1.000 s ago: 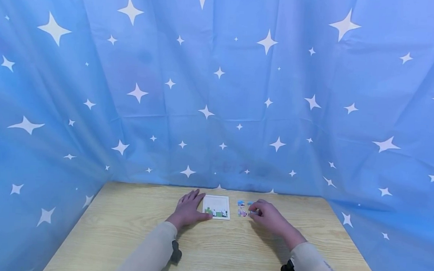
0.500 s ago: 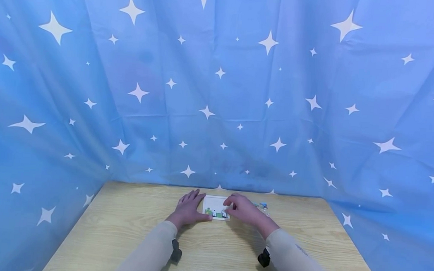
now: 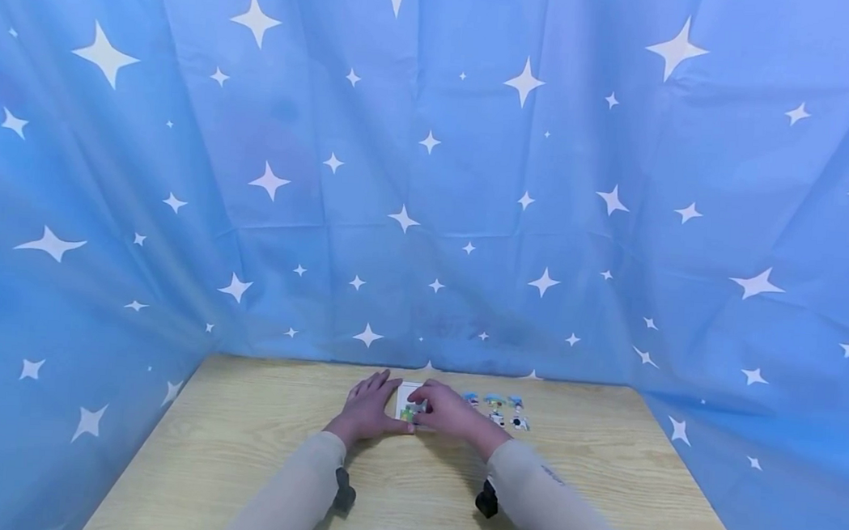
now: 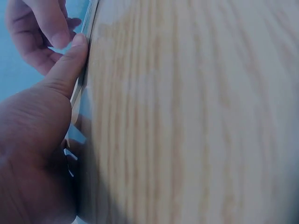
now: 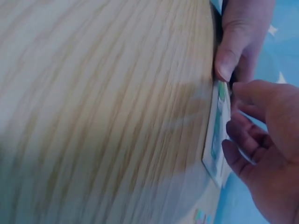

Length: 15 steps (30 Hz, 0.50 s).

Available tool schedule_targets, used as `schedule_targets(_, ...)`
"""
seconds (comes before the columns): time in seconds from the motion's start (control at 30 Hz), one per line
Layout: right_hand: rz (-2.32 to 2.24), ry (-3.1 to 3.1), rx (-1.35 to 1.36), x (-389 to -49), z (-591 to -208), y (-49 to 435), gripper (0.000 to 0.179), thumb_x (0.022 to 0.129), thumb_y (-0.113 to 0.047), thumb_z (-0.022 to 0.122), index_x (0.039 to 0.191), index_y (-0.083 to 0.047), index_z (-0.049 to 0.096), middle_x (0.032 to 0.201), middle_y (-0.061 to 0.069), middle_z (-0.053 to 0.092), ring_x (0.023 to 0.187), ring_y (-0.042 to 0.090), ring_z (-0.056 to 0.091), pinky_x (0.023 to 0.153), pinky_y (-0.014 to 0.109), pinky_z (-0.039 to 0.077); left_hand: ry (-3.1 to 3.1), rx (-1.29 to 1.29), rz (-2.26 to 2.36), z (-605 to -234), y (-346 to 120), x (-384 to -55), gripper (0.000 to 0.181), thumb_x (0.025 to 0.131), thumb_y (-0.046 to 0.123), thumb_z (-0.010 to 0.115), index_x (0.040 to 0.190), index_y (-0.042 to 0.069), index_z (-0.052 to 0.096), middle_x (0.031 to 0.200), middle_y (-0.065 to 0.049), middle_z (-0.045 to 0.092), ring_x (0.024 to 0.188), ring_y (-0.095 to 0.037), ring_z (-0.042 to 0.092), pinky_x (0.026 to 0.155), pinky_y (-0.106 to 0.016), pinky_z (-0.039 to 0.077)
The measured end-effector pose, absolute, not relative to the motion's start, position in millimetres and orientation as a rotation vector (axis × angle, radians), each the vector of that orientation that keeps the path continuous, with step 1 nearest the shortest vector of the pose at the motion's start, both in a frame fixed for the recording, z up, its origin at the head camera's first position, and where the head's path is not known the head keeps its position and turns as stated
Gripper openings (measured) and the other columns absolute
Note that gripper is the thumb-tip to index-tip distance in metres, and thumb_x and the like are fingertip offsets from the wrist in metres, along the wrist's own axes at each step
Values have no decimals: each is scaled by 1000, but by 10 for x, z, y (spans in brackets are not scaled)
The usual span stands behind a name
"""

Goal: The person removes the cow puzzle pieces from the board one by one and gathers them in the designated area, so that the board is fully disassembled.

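Touching a white-bordered square puzzle board (image 3: 404, 393) on a pale wooden table (image 3: 410, 499), the left hand (image 3: 370, 413) extends its fingers; the right hand (image 3: 446, 410) bends above, grip unclear, with multicoloured puzzle pieces (image 3: 495, 401) lying near the board.

The person's left forearm wears a long, plain, pale beige fabric sleeve (image 3: 290, 484) that ends at the wrist. A long sleeve of matching pale beige fabric (image 3: 562, 513) covers the right forearm; it carries a small dark marking (image 3: 553, 475), too small to read. A compact, blocky black device (image 3: 344, 491) sits at the left cuff, on the side toward the right edge of the pale wood-grain bench (image 3: 402, 507). A similar small black device (image 3: 486, 500) sits at the right cuff, toward the bench's left edge. Both hands are bare.
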State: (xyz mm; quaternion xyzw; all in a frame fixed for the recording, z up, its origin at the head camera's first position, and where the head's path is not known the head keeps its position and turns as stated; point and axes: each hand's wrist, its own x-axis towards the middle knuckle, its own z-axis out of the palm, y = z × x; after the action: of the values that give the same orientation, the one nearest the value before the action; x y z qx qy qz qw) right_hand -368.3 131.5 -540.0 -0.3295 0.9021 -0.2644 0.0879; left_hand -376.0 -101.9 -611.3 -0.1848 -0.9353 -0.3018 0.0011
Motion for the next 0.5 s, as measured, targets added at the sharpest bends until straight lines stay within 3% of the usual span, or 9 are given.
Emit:
schedule_targets(0.27,-730,2658,-1020,-3681,-5419,1254,30,105,-9,76,134,0,76,114,8,63,87,10,57,80,33,55,-2955,-598,-955,-6100,-1021,-3749,113,83,78,83,171,19,44,181,-19,25,168,-45,18,131,-71,15)
schedule_targets(0.5,-769,2647,-979,-3696,-5449,1251,30,105,-10,78,133,-3,77,116,6,64,94,12,61,85,35,57,-2956,-593,-971,-6093,-1027,-3738,114,82,78,84,171,19,44,181,-19,24,168,-45,17,131,-71,14)
